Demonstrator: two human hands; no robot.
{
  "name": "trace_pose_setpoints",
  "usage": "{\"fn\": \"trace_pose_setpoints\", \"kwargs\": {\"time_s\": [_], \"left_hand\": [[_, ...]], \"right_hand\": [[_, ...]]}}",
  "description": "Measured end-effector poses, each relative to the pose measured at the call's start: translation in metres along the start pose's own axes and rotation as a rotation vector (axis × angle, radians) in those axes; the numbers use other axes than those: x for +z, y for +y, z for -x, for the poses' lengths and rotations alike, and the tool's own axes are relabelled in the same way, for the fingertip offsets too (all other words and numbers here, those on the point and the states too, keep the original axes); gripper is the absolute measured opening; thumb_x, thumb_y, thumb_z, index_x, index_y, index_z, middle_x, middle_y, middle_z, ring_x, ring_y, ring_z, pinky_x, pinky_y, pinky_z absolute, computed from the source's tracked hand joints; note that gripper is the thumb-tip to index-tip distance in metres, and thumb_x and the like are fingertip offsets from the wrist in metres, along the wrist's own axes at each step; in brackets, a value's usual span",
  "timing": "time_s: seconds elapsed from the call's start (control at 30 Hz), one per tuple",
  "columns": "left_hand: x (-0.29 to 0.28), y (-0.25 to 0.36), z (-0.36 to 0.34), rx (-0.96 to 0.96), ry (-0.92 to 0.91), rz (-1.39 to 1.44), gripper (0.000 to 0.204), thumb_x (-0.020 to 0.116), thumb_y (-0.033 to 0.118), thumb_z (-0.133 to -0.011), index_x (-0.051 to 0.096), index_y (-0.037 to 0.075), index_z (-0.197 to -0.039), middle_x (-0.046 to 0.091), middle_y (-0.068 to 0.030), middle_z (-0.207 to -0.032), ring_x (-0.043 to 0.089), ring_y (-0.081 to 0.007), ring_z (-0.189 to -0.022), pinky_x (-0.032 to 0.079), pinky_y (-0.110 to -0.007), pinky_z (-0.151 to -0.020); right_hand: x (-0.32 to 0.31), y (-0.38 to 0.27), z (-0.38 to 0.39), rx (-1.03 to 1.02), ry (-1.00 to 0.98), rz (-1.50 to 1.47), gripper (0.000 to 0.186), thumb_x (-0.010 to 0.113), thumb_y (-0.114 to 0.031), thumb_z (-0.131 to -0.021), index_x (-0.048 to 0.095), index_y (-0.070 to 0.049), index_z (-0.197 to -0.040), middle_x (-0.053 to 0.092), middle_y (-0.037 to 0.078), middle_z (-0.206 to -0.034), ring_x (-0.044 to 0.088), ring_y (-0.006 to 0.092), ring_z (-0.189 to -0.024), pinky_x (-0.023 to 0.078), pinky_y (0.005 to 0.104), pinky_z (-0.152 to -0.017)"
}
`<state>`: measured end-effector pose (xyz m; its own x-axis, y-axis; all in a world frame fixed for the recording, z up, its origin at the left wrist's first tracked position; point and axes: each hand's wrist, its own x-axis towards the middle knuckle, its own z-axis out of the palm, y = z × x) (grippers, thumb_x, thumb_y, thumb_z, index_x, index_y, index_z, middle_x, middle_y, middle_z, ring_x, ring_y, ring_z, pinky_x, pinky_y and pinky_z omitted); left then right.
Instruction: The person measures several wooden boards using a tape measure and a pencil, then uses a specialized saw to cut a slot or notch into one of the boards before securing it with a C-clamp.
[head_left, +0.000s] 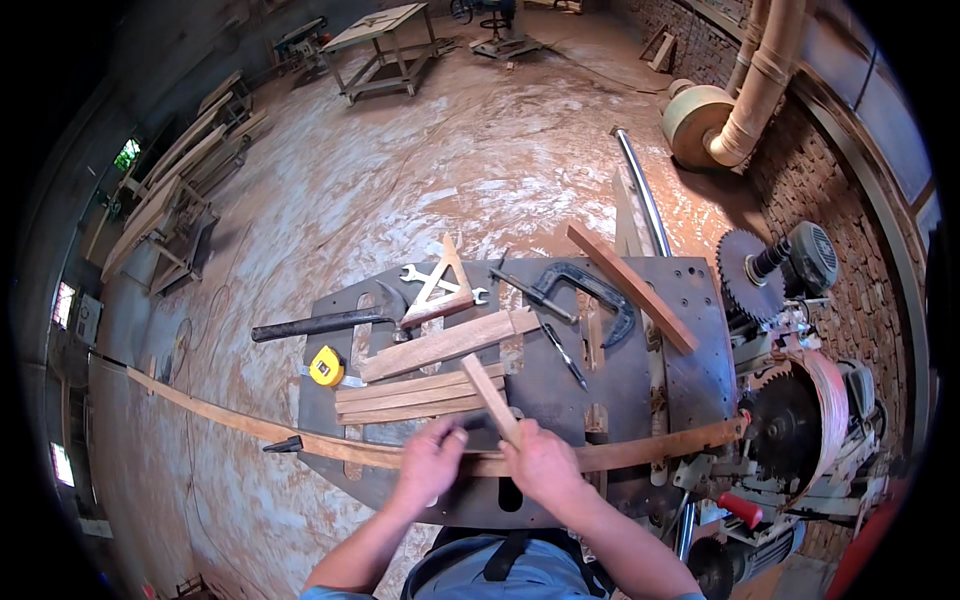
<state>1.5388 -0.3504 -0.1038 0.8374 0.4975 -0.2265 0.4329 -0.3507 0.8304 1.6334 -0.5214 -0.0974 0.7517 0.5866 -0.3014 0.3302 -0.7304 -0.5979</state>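
Note:
My right hand (542,462) is closed round the lower end of a short wooden strip (488,395), which slants up and to the left. To its left, my left hand (430,458) is loosely bent over a long, thin wooden board (630,452), with nothing visible in its fingers. That board crosses the near side of the dark metal table (460,510) and runs past its left edge. Just beyond my hands lie several stacked wooden strips (405,397) and a wider wood piece (445,345). A black pen (565,357) rests to the right of them.
A yellow tape measure (326,367), hammer (330,323), wooden triangle (440,290), wrench (412,274), C-clamp (600,295) and reddish wood bar (635,290) lie farther back. A black clip (284,445) grips the long board. Toothed saw blades (785,420) stand at the right.

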Motion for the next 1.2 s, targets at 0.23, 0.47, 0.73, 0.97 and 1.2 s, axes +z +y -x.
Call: {"fn": "trace_pose_setpoints", "kwargs": {"time_s": [0.23,0.47,0.73,0.97,1.2], "left_hand": [[-0.09,-0.038,-0.089,0.038,0.265,-0.267,0.029,0.061,0.016,-0.094,0.068,0.0,-0.117,0.071,-0.0201,-0.103,0.069,-0.0351,-0.098,0.053,-0.041,-0.089],[-0.176,-0.09,-0.146,0.303,0.054,-0.941,0.015,0.065,0.012,-0.084,0.073,0.007,-0.096,0.068,-0.0117,-0.097,0.065,-0.0325,-0.095,0.054,-0.043,-0.083],[-0.184,-0.08,-0.156,0.39,-0.415,-1.235,0.018,0.073,0.02,-0.077,0.071,0.01,-0.091,0.065,-0.0062,-0.093,0.062,-0.0257,-0.101,0.054,-0.041,-0.088],[-0.228,-0.087,-0.148,0.008,-0.016,-0.879,0.072,0.081,0.039,-0.076,0.056,0.002,-0.132,0.06,-0.0194,-0.121,0.058,-0.0376,-0.114,0.05,-0.046,-0.098],[-0.197,-0.112,-0.15,-0.054,0.096,-0.855,0.073,0.077,0.032,-0.078,0.051,0.0,-0.139,0.059,-0.0238,-0.12,0.058,-0.042,-0.112,0.049,-0.048,-0.097]], "right_hand": [[0.027,-0.025,-0.024,-0.093,0.012,0.262,0.037,0.074,-0.032,-0.086,0.056,-0.004,-0.102,0.06,0.015,-0.095,0.064,0.0353,-0.091,0.054,0.0483,-0.078],[-0.015,0.004,-0.031,-0.055,0.047,0.072,0.046,0.073,-0.032,-0.087,0.06,-0.002,-0.119,0.064,0.017,-0.103,0.063,0.0361,-0.096,0.053,0.0463,-0.086],[-0.028,0.071,-0.079,0.059,0.237,0.247,0.046,0.077,-0.014,-0.081,0.059,-0.002,-0.122,0.058,0.017,-0.108,0.058,0.0377,-0.104,0.05,0.0462,-0.086],[-0.023,0.076,-0.091,0.119,0.167,0.346,0.047,0.074,-0.011,-0.082,0.058,-0.003,-0.125,0.057,0.017,-0.106,0.058,0.0365,-0.101,0.05,0.0458,-0.085],[-0.021,0.086,-0.098,0.067,0.193,0.258,0.038,0.066,-0.003,-0.085,0.057,-0.001,-0.122,0.056,0.019,-0.104,0.059,0.0398,-0.1,0.05,0.0479,-0.084]]}}
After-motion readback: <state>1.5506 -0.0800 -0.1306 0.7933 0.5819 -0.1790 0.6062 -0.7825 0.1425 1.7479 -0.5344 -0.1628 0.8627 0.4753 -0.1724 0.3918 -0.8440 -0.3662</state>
